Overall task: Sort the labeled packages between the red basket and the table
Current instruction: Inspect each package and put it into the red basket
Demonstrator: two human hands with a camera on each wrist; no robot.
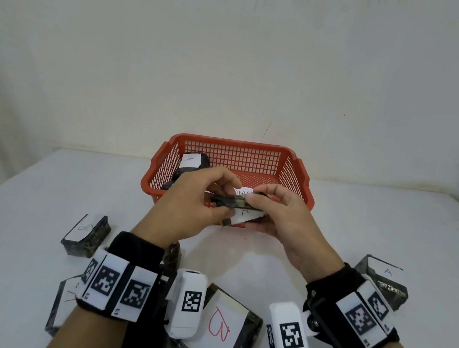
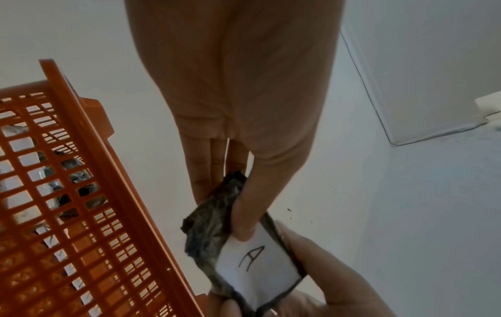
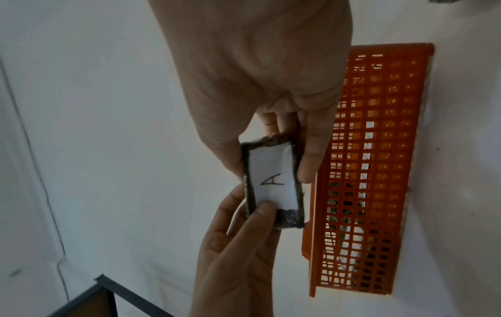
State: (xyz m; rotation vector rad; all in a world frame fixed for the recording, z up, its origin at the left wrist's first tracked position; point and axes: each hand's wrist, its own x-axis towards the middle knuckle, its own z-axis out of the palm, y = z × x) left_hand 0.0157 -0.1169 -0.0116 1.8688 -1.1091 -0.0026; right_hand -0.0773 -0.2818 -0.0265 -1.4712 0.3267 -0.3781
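Both hands hold one small dark package [image 1: 236,203] just above the near rim of the red basket [image 1: 293,181]. Its white label, facing down toward the wrist cameras, reads "A" [image 2: 257,263]. My left hand [image 1: 230,198] pinches the package's left end between thumb and fingers [image 2: 203,188]. My right hand [image 1: 255,209] grips the other end, thumb on one long edge and fingers on the other [image 3: 306,169]. Inside the basket lie a package labeled "A" [image 1: 191,162] at the left and another white-labeled one [image 1: 245,190], mostly hidden by my hands.
On the white table [image 1: 389,220] lie a "B" package [image 1: 87,233] at the left, an "A" package [image 1: 382,277] at the right, a large red-lettered "B" package [image 1: 219,327] near me, and another package [image 1: 65,298] under my left wrist. A wall stands behind the basket.
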